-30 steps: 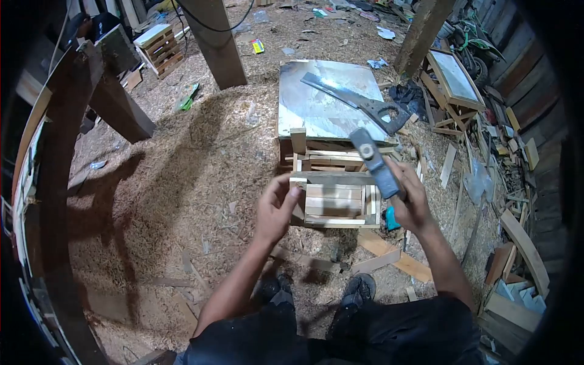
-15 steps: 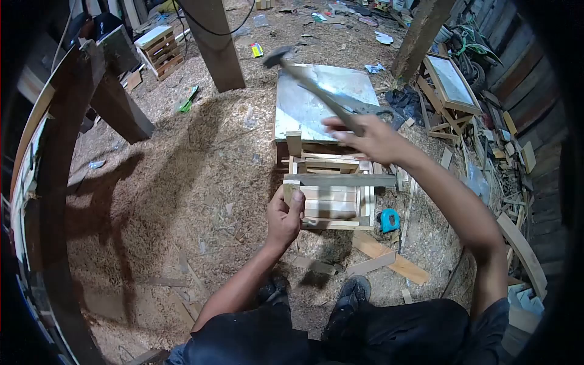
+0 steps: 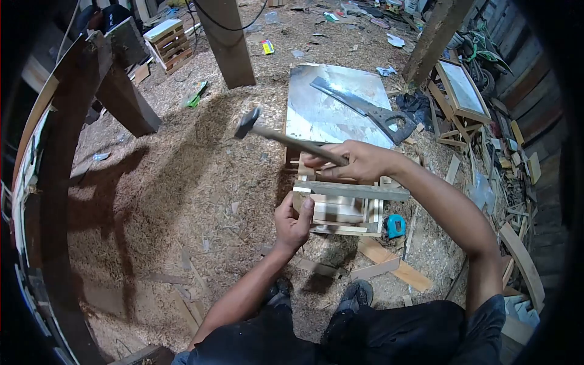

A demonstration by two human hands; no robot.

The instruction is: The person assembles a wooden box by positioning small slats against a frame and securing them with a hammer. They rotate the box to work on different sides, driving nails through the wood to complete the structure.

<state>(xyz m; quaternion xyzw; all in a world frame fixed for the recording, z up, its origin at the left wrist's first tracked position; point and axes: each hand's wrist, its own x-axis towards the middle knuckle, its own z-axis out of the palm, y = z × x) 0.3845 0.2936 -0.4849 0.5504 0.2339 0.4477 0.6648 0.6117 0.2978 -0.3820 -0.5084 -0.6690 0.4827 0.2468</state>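
My right hand (image 3: 360,162) grips a hammer (image 3: 292,142) by its wooden handle, the dark head out to the left and raised above the work. Below it is a small slatted wooden frame (image 3: 340,229). A grey wooden strip (image 3: 359,190) lies across the frame's top. My left hand (image 3: 294,226) is closed round a short wooden post (image 3: 301,199) at the frame's left corner, thumb pressed along it, right by the strip's left end. My forearm and the right hand hide part of the frame's far side.
Beyond the frame, a hand saw (image 3: 359,108) lies on a pale-topped board (image 3: 310,115). A teal tape measure (image 3: 396,225) sits just right of the frame. Wood offcuts (image 3: 401,267) lie near my feet on the shavings-covered floor. Wooden posts (image 3: 226,48) stand around.
The hammer has come down and to the left, its head now lower, with my right hand lowered toward the strip. My left hand keeps its hold on the post. The view has shifted slightly.
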